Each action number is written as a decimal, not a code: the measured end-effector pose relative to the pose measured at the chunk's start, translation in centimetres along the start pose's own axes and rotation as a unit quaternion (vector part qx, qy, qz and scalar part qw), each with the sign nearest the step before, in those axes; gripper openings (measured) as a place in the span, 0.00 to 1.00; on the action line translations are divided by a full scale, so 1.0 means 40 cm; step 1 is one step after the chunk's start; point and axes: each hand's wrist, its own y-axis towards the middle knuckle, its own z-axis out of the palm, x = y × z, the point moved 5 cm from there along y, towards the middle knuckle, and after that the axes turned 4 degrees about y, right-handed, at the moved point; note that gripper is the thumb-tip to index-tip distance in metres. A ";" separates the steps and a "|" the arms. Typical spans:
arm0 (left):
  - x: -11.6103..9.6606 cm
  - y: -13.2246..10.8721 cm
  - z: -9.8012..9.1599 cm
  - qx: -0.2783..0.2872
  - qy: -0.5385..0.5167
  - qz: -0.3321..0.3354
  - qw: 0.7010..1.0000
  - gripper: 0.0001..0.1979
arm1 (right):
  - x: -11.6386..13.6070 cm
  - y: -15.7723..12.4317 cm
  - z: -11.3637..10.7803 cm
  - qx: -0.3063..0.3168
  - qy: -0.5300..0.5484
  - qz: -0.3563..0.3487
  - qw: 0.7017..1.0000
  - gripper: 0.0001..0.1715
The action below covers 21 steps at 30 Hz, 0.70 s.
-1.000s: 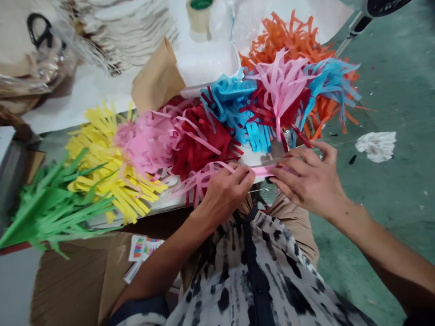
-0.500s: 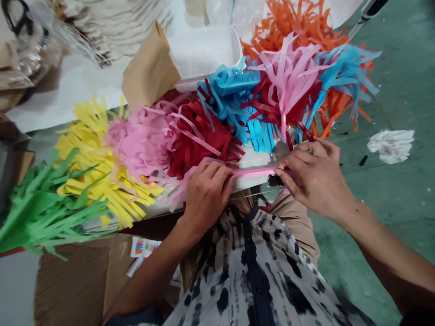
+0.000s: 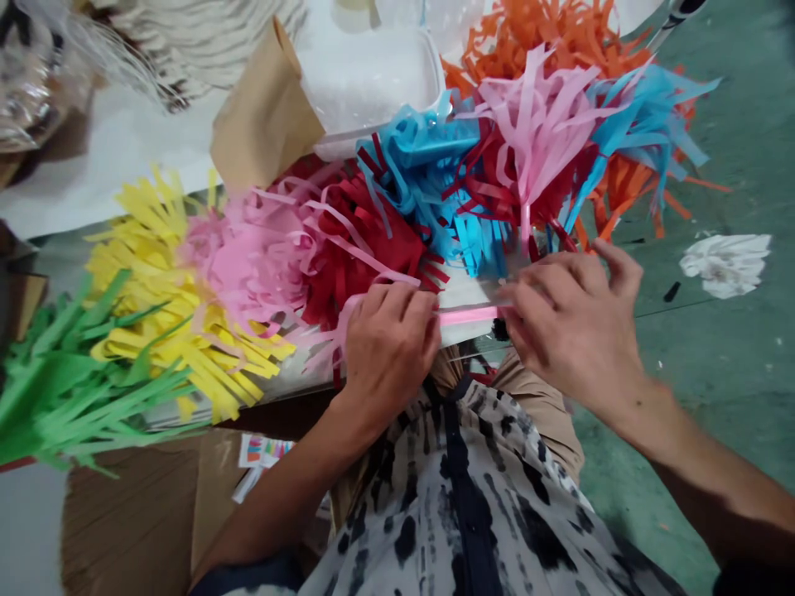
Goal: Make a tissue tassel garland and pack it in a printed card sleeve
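looking down through the head camera from afar, i see two bare hands working at a table edge (image 3: pixel 463 333) on a strip of pink tissue tassel (image 3: pixel 470 314). its smooth, narrow band runs sideways between the hands, and loose pink fringe spills out left of the left hand. the left hand (image 3: pixel 392 343) is mostly closed, knuckles up, fingers curled down over the band; i cannot tell whether it pinches or only presses. the right hand (image 3: pixel 575 319) is half open and blurred, fingers bent at the band's right end, thumb side low; its grip i cannot make out.

beyond the hands lies a row of shredded tissue: green fringe (image 3: pixel 80 393) far left, then yellow fringe (image 3: pixel 204 356), a pale pink bunch (image 3: pixel 254 257), dark red fringe (image 3: pixel 363 265) and a blue bunch (image 3: pixel 428 157). further right, a pink tassel with a twisted neck (image 3: pixel 540 124) rests on red strips, with orange fringe (image 3: pixel 534 50) behind. a brown paper piece (image 3: pixel 267 116) stands beside a white plastic tray (image 3: pixel 378 79). crumpled white tissue (image 3: pixel 726 265) lies on the green floor (image 3: pixel 714 372).
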 end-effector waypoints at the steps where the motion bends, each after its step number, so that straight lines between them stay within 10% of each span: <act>1: -0.014 -0.003 0.000 -0.014 -0.005 0.034 0.999 0.08 | 0.015 -0.006 -0.002 -0.017 -0.003 -0.029 0.999 0.10; 5: -0.027 -0.030 0.006 -0.029 -0.023 0.125 0.991 0.13 | 0.034 -0.044 0.014 -0.023 0.001 -0.079 0.997 0.16; 12: 0.081 -0.084 -0.082 -0.113 0.090 0.062 0.988 0.10 | -0.001 -0.090 0.021 -0.039 0.057 -0.083 0.994 0.20; 21: -0.043 -0.009 -0.008 -0.010 -0.001 0.182 0.983 0.11 | -0.017 -0.056 0.004 -0.065 0.054 -0.123 0.989 0.11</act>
